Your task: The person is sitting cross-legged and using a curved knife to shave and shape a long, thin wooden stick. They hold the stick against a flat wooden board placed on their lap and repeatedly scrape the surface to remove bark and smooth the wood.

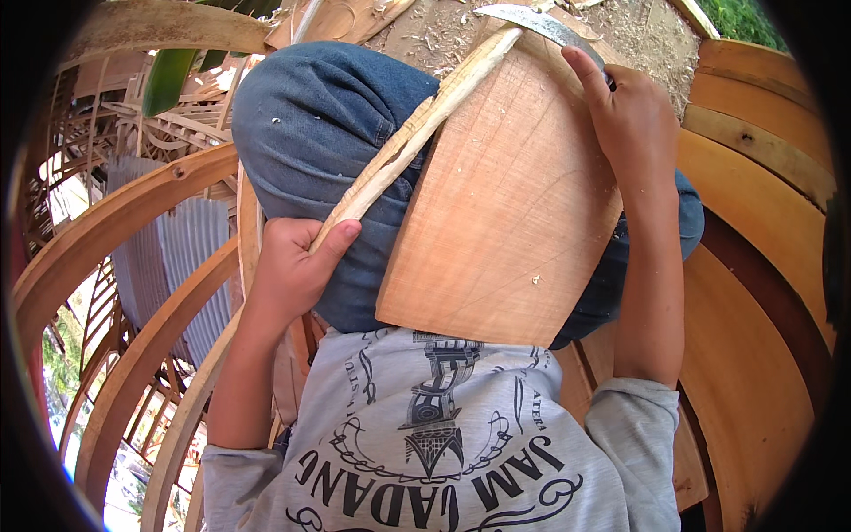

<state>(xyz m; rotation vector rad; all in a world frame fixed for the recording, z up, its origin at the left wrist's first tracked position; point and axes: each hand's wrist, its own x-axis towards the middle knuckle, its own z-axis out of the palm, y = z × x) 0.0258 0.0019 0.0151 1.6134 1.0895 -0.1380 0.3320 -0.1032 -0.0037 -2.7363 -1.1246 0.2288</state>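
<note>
L hand (288, 266) is wrapped tight round the lower end of a long pale wooden stick (417, 129), thumb pressed along its top; the stick runs diagonally up & to the right, lying along the left edge of a broad reddish wooden board (505, 213). Board rests tilted across the person's lap, on the blue jeans (310, 133), its bottom edge just above the grey printed T-shirt (425, 434). R hand (625, 111) is closed round the handle of a curved metal blade (532, 19) at the board's top right corner, index finger stretched up along it; blade tip meets the stick's upper end at approx the board's top edge. Handle itself mostly hidden in the fist. Wood shavings (443, 35) litter the ground beyond the knees. Curved wooden ribs (133, 213) arc round on the left w/ corrugated metal sheet (182, 248) behind them, & 3 or so wide bent planks (753, 266) sit on the right
</note>
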